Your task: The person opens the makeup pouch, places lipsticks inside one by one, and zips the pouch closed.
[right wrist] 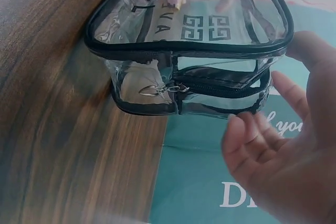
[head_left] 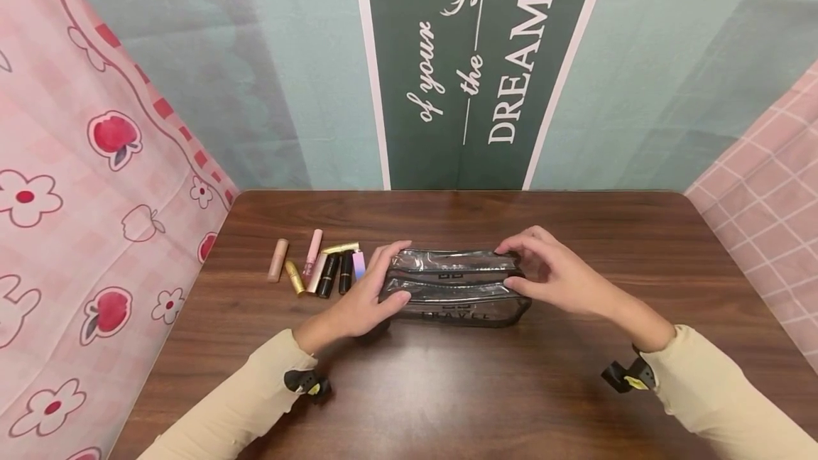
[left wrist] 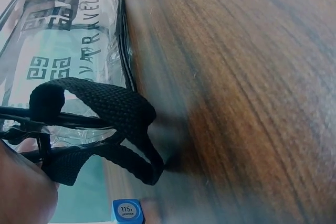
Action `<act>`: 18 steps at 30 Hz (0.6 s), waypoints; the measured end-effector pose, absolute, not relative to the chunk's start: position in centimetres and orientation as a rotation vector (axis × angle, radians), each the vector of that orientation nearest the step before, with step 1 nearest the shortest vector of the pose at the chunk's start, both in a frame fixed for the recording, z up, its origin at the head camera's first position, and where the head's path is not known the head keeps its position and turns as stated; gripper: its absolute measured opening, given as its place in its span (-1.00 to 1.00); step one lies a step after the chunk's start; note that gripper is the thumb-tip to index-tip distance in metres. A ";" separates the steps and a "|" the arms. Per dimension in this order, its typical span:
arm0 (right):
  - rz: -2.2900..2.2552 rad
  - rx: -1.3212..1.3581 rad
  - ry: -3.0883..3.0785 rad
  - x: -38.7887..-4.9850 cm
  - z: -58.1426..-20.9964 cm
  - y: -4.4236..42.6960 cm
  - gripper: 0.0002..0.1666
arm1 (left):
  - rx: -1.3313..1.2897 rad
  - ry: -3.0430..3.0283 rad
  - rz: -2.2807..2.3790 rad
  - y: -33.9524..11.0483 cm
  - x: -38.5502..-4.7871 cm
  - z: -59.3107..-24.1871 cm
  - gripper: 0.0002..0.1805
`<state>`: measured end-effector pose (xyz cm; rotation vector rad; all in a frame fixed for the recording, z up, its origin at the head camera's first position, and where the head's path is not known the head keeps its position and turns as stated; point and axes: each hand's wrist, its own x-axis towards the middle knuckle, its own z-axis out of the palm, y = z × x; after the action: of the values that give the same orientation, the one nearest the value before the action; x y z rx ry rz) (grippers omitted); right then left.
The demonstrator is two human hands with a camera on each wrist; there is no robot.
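Transparent plastic travel pouch (head_left: 456, 292) / black edging, dark "TRAVEL" lettering and square logos on the wall / silver-coloured zipper pull (right wrist: 148, 91) at its right end, black strap loop (left wrist: 121, 103) at its left / stands upright on the table (head_left: 460, 389), its length running left to right.

The pouch (head_left: 456, 293) is looking like clear plastic, smooth and glossy, its panels catching streaks of light. Black piping (right wrist: 157, 51) is edging it with a smooth, faintly shiny finish, and a zip pull (right wrist: 149, 92) at the right end is gleaming like polished metal. At the left end, a black strap (left wrist: 113, 100) is showing a coarse, matt, woven-cloth texture. The table (head_left: 486, 389) is displaying brown wood grain, smooth with a soft sheen. Farther left, gold tubes (head_left: 295, 278) are glinting like metal. On the far side, the green hanging (head_left: 307, 77) is appearing as matt cloth; nearer, the sleeves (head_left: 255, 389) are looking like soft, matt fabric.
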<state>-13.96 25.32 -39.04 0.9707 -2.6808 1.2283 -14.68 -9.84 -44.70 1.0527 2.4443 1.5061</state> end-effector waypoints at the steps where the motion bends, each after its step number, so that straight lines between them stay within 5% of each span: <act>1: 1.235 0.967 -2.683 -13.9 -39.1 25.4 -0.42 | 1.051 2.443 1.508 -9.8 -14.7 -44.7 -0.19; 18: 1.453 0.882 -2.749 -13.3 -40.8 25.5 -0.37 | 1.037 2.398 1.549 -9.8 -14.7 -45.0 -0.17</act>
<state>-13.28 25.50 -40.80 0.8819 -2.7492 1.4526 -14.73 -9.78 -45.01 1.0369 2.3981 1.5489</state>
